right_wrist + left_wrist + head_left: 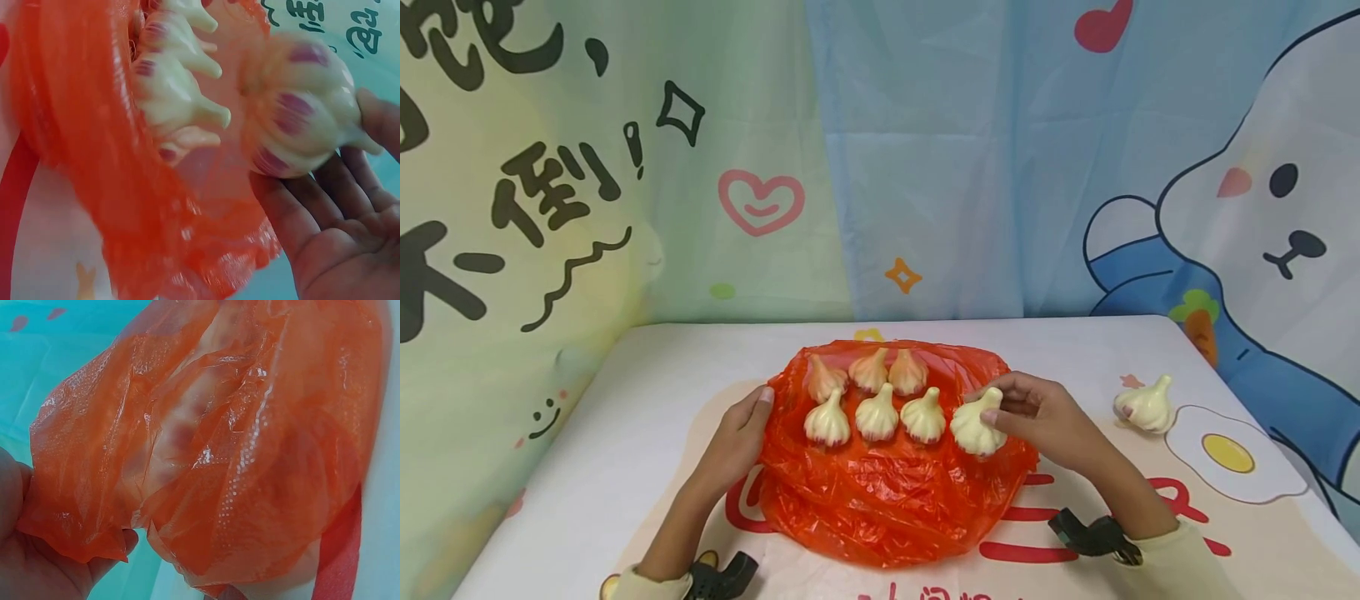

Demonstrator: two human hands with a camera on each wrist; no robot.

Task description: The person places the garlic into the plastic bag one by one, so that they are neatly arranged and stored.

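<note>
A red plastic bag [887, 508] lies spread on the table with several garlic bulbs in two rows. The back-row bulbs [869, 372] look orange-tinted; those in front, such as the middle bulb [877, 414], are pale cream with stems up. My left hand [736, 442] pinches the bag's left edge, with plastic between thumb and fingers in the left wrist view. At the right end of the front row, my right hand [1048, 417] holds a garlic bulb [300, 106] between thumb and fingers, its purple patches showing in the right wrist view. It is apart from the other bulbs.
Another garlic bulb [1146, 406] lies on the table at the right, beside a printed fried egg [1228, 454]. The white table [677, 350] has a printed cover. Behind it hangs a cartoon curtain [925, 167].
</note>
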